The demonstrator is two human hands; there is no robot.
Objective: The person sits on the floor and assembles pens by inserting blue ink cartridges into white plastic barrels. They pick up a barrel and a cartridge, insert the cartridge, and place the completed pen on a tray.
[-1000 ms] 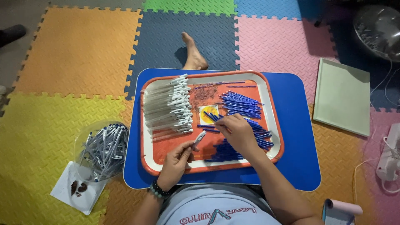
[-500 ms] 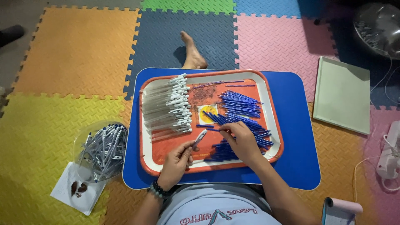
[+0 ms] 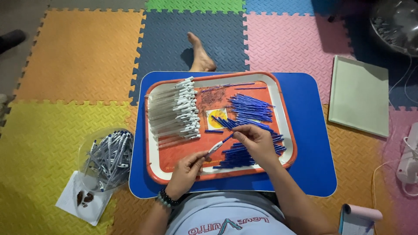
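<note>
The pen barrel [image 3: 212, 150], clear with a pale end, is held low over the orange tray [image 3: 285, 109], which rests on the blue surface [image 3: 313, 143]. Its long axis runs slanted, from the lower left up toward the right, and a blue refill [image 3: 226, 139] continues the same line at its upper end. The left hand [image 3: 186, 172] is nearer to the barrel: its fingers [image 3: 201, 157] are pressed together around the lower end. The right hand [image 3: 257, 141] comes from the other side, and its fingers [image 3: 238, 135] pinch the far end of the refill, so the barrel lies just to the left and below them. Whether the refill tip is already inside the barrel cannot be told. A pile of blue refills [image 3: 250, 109] and a row of clear barrels [image 3: 172, 111] lie on the tray beside.
</note>
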